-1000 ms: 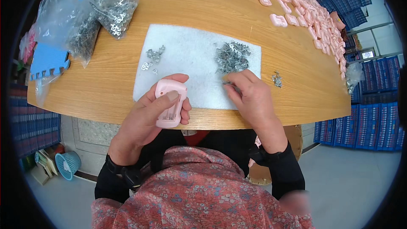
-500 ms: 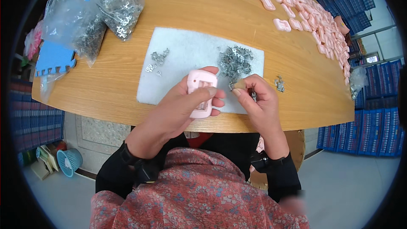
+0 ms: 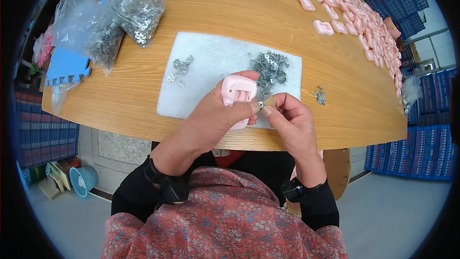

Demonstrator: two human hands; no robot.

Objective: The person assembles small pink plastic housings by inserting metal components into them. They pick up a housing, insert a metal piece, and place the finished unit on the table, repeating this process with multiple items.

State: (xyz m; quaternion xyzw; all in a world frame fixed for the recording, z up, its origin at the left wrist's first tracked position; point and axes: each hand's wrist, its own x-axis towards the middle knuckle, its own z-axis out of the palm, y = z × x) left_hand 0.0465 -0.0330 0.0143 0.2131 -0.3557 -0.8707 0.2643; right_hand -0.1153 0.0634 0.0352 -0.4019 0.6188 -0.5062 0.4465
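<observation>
My left hand [image 3: 215, 115] is closed round a pink plastic housing [image 3: 238, 87], its recessed battery compartment facing up. The left thumb lies across the lower part of the housing and hides some of it. Close beside it, my right hand [image 3: 292, 120] pinches a small metal clip [image 3: 260, 105] between thumb and forefinger, at the tip of my left thumb. Something tan covers the right forefinger's tip. Both hands are over the near edge of a white padded mat [image 3: 201, 67]. A heap of grey metal clips [image 3: 270, 69] lies on the mat just beyond my right hand.
More metal clips [image 3: 182, 65] are scattered on the mat's left side, and a small cluster [image 3: 320, 96] lies on the table to its right. Many pink housings [image 3: 354, 24] cover the far right. Clear bags of metal parts [image 3: 136, 9] and a blue foam tile [image 3: 67, 64] stand at left.
My right hand has come left from the clip heap with a metal clip, up to the housing. The left hand and housing have shifted slightly right, the thumb now pointing toward the clip.
</observation>
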